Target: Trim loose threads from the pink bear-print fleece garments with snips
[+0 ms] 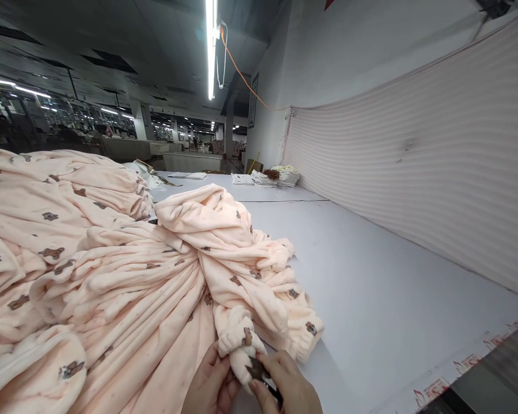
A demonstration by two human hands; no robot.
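Tabletop (349,270): pale grey, crossed by a dark seam (285,200); red printing (431,393) along the near right edge. Peach animal-print fabric (155,293) lies heaped across left and centre. White stacks (288,177) and flat white sheets (192,176) rest at the far end.

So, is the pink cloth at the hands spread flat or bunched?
Bunched: the pink cloth lies heaped on the table in many folds.

Free rm over tbl (371,276) R, garment heap (142,276) L
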